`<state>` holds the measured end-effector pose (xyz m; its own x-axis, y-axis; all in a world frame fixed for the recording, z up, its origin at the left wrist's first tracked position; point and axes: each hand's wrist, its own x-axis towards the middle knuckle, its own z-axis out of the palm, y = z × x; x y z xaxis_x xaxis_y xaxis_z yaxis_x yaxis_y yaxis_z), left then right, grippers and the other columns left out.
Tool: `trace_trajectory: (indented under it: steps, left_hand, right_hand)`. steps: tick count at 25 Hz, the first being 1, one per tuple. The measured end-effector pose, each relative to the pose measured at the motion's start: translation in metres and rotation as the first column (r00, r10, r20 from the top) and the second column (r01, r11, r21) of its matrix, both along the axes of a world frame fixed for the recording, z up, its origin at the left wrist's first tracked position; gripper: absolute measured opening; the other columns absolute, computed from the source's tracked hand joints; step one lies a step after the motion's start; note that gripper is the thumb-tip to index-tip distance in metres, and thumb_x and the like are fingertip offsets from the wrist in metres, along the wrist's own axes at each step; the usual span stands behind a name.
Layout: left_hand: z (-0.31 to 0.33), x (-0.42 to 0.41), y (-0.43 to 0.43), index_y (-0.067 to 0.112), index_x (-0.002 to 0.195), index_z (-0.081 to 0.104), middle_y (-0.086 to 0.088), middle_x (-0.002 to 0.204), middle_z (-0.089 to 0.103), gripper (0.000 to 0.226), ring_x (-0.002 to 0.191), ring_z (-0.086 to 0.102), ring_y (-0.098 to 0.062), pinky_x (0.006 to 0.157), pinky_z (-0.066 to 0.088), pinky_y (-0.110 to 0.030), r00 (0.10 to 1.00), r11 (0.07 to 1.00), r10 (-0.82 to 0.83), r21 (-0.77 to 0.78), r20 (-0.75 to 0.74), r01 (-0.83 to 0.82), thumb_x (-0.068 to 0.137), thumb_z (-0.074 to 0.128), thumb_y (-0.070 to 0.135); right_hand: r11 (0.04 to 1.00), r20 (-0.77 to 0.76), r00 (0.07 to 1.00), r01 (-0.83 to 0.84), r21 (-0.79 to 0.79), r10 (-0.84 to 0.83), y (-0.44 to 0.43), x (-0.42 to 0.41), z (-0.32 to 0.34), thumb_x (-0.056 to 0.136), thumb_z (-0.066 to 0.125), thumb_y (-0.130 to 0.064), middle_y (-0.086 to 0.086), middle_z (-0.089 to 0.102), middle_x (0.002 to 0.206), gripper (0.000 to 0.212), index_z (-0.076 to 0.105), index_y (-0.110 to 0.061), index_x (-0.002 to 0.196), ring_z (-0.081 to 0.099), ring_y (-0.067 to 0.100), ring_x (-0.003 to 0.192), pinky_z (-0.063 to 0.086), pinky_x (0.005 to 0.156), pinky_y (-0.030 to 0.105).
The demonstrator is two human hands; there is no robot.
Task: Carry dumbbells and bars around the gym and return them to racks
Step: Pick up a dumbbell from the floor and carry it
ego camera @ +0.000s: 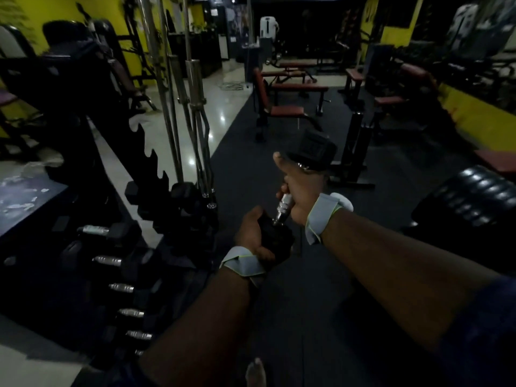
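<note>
Chrome-handled dumbbell (283,206), black heads: held tilted over the dark rubber floor mat (279,303), one head raised and away from me, the other low and near.
Right hand (300,188): my fingers clenched round the dumbbell's handle, thumb up beside the upper head.
Left hand (252,237): my fingers curled about the dumbbell's lower head.
Left of the dumbbell: dumbbell rack (160,185), bearing racked dumbbells (107,260).
Beyond it, leftward: upright steel bars (192,107).
Beyond it: red-padded benches (287,110).
</note>
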<state>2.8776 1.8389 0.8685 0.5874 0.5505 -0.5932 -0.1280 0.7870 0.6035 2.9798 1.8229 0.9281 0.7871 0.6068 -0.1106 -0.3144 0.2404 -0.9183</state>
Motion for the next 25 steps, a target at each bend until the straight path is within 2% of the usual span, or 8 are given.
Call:
trace_trajectory:
  steps: [3, 7, 9, 11, 15, 18, 21, 25]
  left_hand:
    - [0.007, 0.045, 0.091, 0.018, 0.063, 0.043, 0.0, 0.059, 0.04, 0.026, 0.045, 0.041, -0.016, 0.065, 0.023, -0.025, 1.0, 0.999, -0.016, 0.029, 0.026, 0.015, 0.072, 0.057, 0.039]
    - [0.001, 0.108, 0.229, 0.018, 0.058, 0.047, -0.003, 0.061, 0.046, 0.027, 0.043, 0.049, -0.019, 0.052, 0.043, -0.023, 1.0, 0.984, 0.023, 0.174, 0.021, -0.026, 0.074, 0.055, 0.039]
    - [0.004, 0.128, 0.27, 0.023, 0.046, 0.035, 0.001, 0.047, 0.036, 0.046, 0.032, 0.039, -0.016, 0.044, 0.041, -0.018, 0.997, 0.997, -0.059, 0.06, 0.042, 0.056, 0.086, 0.045, 0.043]
    - [0.003, 0.151, 0.313, 0.028, 0.049, 0.025, 0.006, 0.044, 0.028, 0.044, 0.03, 0.035, -0.014, 0.041, 0.038, -0.015, 0.979, 0.991, -0.135, 0.019, 0.152, 0.134, 0.087, 0.041, 0.043]
    - [0.005, 0.203, 0.385, 0.017, 0.06, 0.045, -0.006, 0.045, 0.039, 0.035, 0.03, 0.046, -0.02, 0.039, 0.045, -0.02, 0.992, 0.995, 0.092, 0.041, 0.091, -0.096, 0.09, 0.051, 0.036]
    - [0.004, 0.242, 0.439, 0.016, 0.08, 0.044, -0.005, 0.054, 0.039, 0.021, 0.032, 0.043, -0.02, 0.043, 0.046, -0.027, 0.959, 0.956, 0.284, 0.08, -0.021, -0.282, 0.077, 0.055, 0.033]
    - [-0.003, 0.271, 0.499, 0.02, 0.063, 0.042, -0.004, 0.049, 0.045, 0.027, 0.037, 0.049, -0.022, 0.047, 0.05, -0.025, 0.847, 0.85, 0.527, 0.071, -0.072, -0.523, 0.082, 0.061, 0.026]
    - [-0.02, 0.266, 0.565, 0.018, 0.055, 0.052, -0.007, 0.065, 0.051, 0.02, 0.061, 0.052, -0.028, 0.068, 0.049, -0.038, 0.658, 0.671, 0.739, 0.064, -0.144, -0.739, 0.049, 0.07, 0.023]
  right_hand:
    - [0.996, 0.03, 0.996, -0.088, -0.011, 0.088, 0.086, 0.047, 0.012, 0.078, 0.091, -0.037, -0.004, 0.046, 0.054, 0.033, 0.065, -0.018, 0.087, 0.043, 0.011, 0.044, 0.046, 0.047, 0.028]
    - [0.985, -0.004, 0.988, -0.155, 0.07, 0.156, 0.195, 0.106, 0.027, 0.08, 0.089, -0.033, -0.001, 0.052, 0.06, 0.03, 0.066, -0.018, 0.091, 0.05, 0.017, 0.05, 0.051, 0.056, 0.035]
    - [0.988, 0.005, 0.992, -0.125, 0.089, 0.125, 0.226, 0.135, 0.035, 0.078, 0.091, -0.036, 0.002, 0.061, 0.068, 0.044, 0.066, -0.014, 0.106, 0.061, 0.025, 0.059, 0.058, 0.065, 0.045]
    - [0.987, 0.008, 0.992, -0.123, 0.101, 0.123, 0.268, 0.173, 0.039, 0.076, 0.091, -0.042, 0.008, 0.068, 0.079, 0.067, 0.055, -0.02, 0.128, 0.068, 0.03, 0.069, 0.061, 0.073, 0.055]
    - [0.985, 0.011, 0.991, -0.133, 0.113, 0.133, 0.355, 0.235, 0.027, 0.074, 0.089, -0.055, 0.015, 0.075, 0.093, 0.075, 0.055, -0.022, 0.132, 0.073, 0.035, 0.073, 0.062, 0.072, 0.064]
    - [0.981, 0.022, 0.985, -0.171, 0.09, 0.169, 0.43, 0.28, 0.021, 0.073, 0.092, -0.048, 0.019, 0.077, 0.1, 0.072, 0.056, -0.015, 0.127, 0.074, 0.036, 0.069, 0.062, 0.069, 0.065]
    - [0.973, -0.024, 0.976, -0.213, 0.091, 0.216, 0.511, 0.315, 0.013, 0.075, 0.092, -0.041, 0.014, 0.075, 0.098, 0.065, 0.055, -0.013, 0.121, 0.072, 0.033, 0.065, 0.063, 0.06, 0.046]
    - [0.936, -0.078, 0.938, -0.325, 0.133, 0.337, 0.613, 0.317, -0.01, 0.073, 0.093, -0.037, 0.011, 0.074, 0.088, 0.059, 0.063, -0.004, 0.112, 0.072, 0.024, 0.061, 0.062, 0.059, 0.045]
